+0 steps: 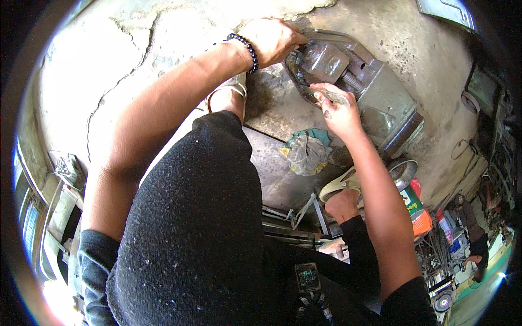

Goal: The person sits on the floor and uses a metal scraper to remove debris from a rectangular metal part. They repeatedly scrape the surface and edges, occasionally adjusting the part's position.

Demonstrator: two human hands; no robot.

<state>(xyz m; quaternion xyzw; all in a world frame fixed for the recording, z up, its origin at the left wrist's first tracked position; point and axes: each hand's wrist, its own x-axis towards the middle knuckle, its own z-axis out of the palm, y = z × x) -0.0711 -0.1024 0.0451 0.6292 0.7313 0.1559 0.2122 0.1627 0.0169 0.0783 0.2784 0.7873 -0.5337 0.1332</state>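
A heavy grey metal machine body (389, 95), perhaps a floor jack, lies on the floor ahead of me. Inside its frame are a blocky part (324, 61) and a coil or thick screw (353, 82). My left hand (274, 41), wearing a black bead bracelet (249, 50), is at the frame's far left end. Its fingers are bent down at the rim; what they pinch, if anything, is hidden. My right hand (341, 115) is closed on a flat greyish-brown piece (329, 95), held against the frame's near side. The kind of that piece is not clear.
A crumpled grey and green rag (308, 152) lies on the floor between my feet. Metal frame pieces (310, 214) lie nearer. To the right are a round metal bowl-like thing (403, 173), a colourful bag (417, 213) and another person (474, 228). Cracks run across the floor at left.
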